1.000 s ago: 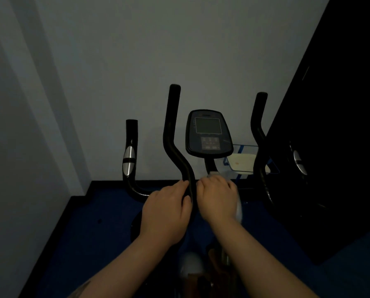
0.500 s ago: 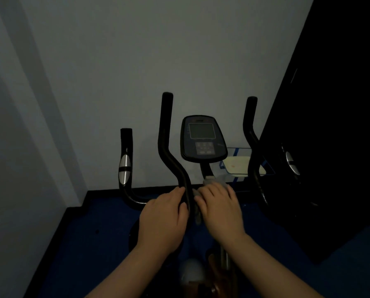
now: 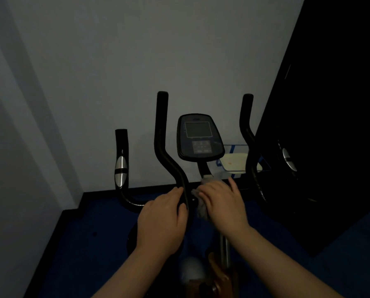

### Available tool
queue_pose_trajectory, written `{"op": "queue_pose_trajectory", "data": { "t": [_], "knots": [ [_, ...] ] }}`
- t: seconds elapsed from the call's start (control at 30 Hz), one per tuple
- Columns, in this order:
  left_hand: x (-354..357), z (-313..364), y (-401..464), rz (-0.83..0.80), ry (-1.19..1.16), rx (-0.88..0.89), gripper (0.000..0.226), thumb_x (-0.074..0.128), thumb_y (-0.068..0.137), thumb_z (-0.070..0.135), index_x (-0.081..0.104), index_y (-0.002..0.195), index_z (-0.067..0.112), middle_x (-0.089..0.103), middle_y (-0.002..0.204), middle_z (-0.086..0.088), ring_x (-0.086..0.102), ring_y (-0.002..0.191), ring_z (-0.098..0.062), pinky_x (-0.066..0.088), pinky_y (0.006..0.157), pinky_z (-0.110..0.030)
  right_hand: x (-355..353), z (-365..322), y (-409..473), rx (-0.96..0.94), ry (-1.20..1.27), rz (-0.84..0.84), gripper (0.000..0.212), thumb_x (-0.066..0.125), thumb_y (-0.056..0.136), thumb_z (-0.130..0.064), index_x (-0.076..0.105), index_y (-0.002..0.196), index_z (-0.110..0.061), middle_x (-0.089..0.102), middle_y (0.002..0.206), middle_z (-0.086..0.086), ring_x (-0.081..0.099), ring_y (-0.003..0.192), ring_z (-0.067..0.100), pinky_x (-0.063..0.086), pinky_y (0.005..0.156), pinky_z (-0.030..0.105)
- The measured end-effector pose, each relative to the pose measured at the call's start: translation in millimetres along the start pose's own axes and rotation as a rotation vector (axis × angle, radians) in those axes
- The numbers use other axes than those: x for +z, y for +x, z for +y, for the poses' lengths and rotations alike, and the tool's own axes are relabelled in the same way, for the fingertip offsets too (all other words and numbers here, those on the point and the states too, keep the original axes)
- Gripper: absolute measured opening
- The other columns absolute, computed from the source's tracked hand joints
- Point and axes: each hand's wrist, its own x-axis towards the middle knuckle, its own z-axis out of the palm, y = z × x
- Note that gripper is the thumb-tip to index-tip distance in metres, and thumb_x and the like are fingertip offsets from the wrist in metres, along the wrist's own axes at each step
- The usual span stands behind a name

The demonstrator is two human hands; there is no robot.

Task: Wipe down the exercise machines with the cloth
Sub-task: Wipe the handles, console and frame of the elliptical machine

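Observation:
A black exercise bike (image 3: 161,147) stands in front of me in a dim room corner, with a dark console (image 3: 200,137) on a stem between its curved handlebars. My left hand (image 3: 162,220) grips the lower bend of the left inner handlebar. My right hand (image 3: 222,203) presses a pale grey cloth (image 3: 201,208) against the console stem just below the console. Only the cloth's edges show, at the fingertips and under the palm.
An outer handlebar with a silver pulse grip (image 3: 120,168) rises at the left, and another handlebar (image 3: 247,134) at the right. A large black panel (image 3: 330,125) fills the right side. A blue-edged tray (image 3: 240,162) lies on the blue floor (image 3: 89,244) behind the bike.
My right hand has spread out over the cloth and shifted slightly down and right on the stem. My left hand keeps its grip on the handlebar. The view has shifted a little.

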Motion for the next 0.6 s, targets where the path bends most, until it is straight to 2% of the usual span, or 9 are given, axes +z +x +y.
{"op": "queue_pose_trajectory", "data": {
  "t": [0.07,0.13,0.2,0.27,0.3,0.37,0.43,0.5,0.6],
  "knots": [
    [0.8,0.3,1.4,0.001,0.009,0.002,0.044,0.037,0.1,0.033,0.041,0.144,0.029,0.056,0.133,0.012,0.053,0.11,-0.006,0.033,0.084,-0.021,1.0,-3.9,15.5,0.102,0.085,-0.122,0.032,0.039,0.096,-0.028,0.067,0.082,-0.023,0.064,0.083,-0.004,0.059,0.084,0.016,0.03,0.077,0.028],
    [0.4,1.1,1.8,0.002,0.02,-0.002,0.043,0.038,0.099,0.032,0.044,0.142,0.029,0.058,0.13,0.012,0.055,0.108,-0.007,0.031,0.081,-0.021,3.7,-14.2,27.5,0.193,0.119,-0.198,0.028,0.043,0.098,-0.021,0.066,0.083,-0.018,0.063,0.087,0.002,0.056,0.084,0.02,0.03,0.068,0.029],
    [-0.1,0.0,1.2,0.002,0.01,-0.013,0.043,0.04,0.099,0.031,0.045,0.142,0.027,0.058,0.132,0.01,0.055,0.11,-0.008,0.032,0.083,-0.021,-3.0,-20.0,26.2,0.142,0.103,-0.27,0.022,0.047,0.097,-0.016,0.067,0.089,-0.012,0.061,0.092,0.003,0.055,0.088,0.018,0.035,0.07,0.029],
    [-1.2,0.2,-0.4,-0.005,-0.005,-0.013,0.044,0.04,0.1,0.031,0.043,0.143,0.026,0.053,0.138,0.009,0.053,0.117,-0.009,0.033,0.09,-0.022,-22.7,-9.1,12.7,0.06,0.09,-0.42,0.016,0.051,0.094,-0.012,0.066,0.1,-0.01,0.06,0.104,0.001,0.055,0.099,0.016,0.037,0.078,0.024],
    [-1.5,1.0,-1.1,-0.007,-0.005,-0.006,0.045,0.04,0.1,0.032,0.042,0.144,0.026,0.052,0.14,0.009,0.051,0.12,-0.009,0.034,0.094,-0.023,-34.4,-1.5,3.9,0.032,0.089,-0.376,0.015,0.056,0.091,-0.011,0.067,0.102,-0.011,0.061,0.105,0.0,0.057,0.1,0.016,0.039,0.078,0.02],
    [-1.0,0.8,-1.3,-0.004,-0.005,0.003,0.044,0.042,0.099,0.03,0.044,0.143,0.025,0.054,0.138,0.007,0.054,0.117,-0.011,0.036,0.092,-0.024,-49.7,11.4,-16.0,0.092,0.112,-0.13,0.013,0.068,0.085,-0.011,0.071,0.096,-0.018,0.067,0.097,-0.003,0.063,0.091,0.015,0.043,0.073,0.02],
    [0.5,0.6,-1.2,0.004,-0.003,-0.003,0.042,0.047,0.098,0.028,0.05,0.14,0.022,0.06,0.132,0.003,0.059,0.11,-0.014,0.037,0.086,-0.025,-43.8,10.8,-33.9,0.191,0.157,0.04,0.017,0.068,0.088,-0.016,0.072,0.104,-0.021,0.07,0.107,-0.002,0.064,0.102,0.016,0.047,0.083,0.023],
    [2.4,0.1,-1.3,0.01,0.004,-0.014,0.04,0.049,0.097,0.027,0.054,0.136,0.02,0.063,0.127,0.0,0.061,0.106,-0.016,0.038,0.083,-0.027,-24.3,-4.6,-49.9,0.213,0.155,0.05,0.028,0.057,0.095,-0.025,0.067,0.12,-0.02,0.06,0.131,-0.002,0.05,0.128,0.018,0.037,0.103,0.029],
    [0.7,1.9,-2.0,0.02,0.025,-0.005,0.041,0.044,0.097,0.03,0.055,0.135,0.02,0.065,0.125,-0.001,0.062,0.105,-0.017,0.038,0.082,-0.027,-7.6,-9.5,-36.4,0.114,0.132,0.037,0.033,0.047,0.096,-0.027,0.063,0.124,-0.017,0.054,0.137,0.0,0.041,0.132,0.021,0.03,0.11,0.033]
  ]
}}
